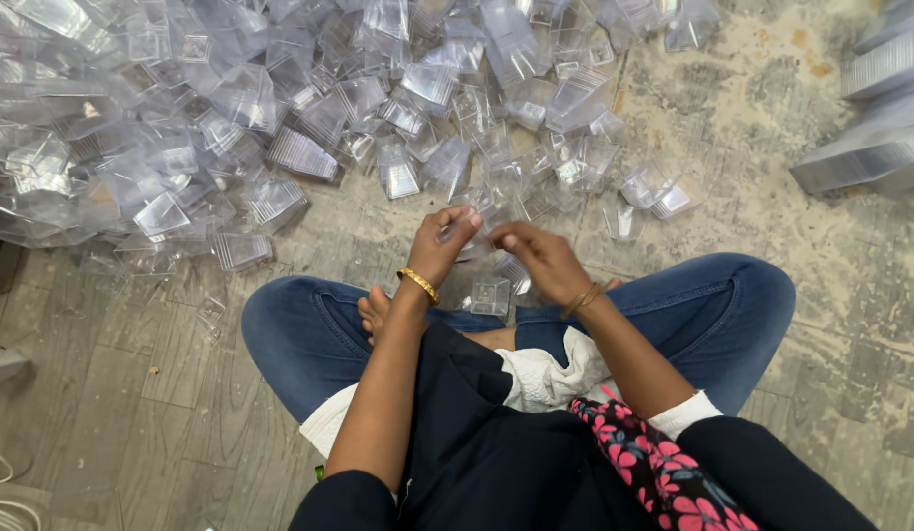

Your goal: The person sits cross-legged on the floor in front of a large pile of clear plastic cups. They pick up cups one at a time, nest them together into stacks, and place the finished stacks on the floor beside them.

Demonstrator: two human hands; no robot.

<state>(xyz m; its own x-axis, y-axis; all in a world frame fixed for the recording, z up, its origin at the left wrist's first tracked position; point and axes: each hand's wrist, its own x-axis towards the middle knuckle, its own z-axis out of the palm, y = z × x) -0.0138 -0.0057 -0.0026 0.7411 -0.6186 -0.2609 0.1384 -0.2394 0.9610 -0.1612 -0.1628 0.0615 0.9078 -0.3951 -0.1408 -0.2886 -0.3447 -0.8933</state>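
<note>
Grey, worn plank flooring with pale scuffed patches lay under a seated person's crossed legs. Just beyond the knees, the left hand and right hand together pinched 1 clear plastic cup. Farther beyond the knees spread a heap of clear cups, with nested stacks to its right.

Clear-box pile blocks front & left; bare floor free right.

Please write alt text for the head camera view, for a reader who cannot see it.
Seen from above, a person sitting cross-legged on a worn floor holds a small clear plastic piece between the left hand and the right hand. A big heap of clear plastic containers lies in front.
</note>
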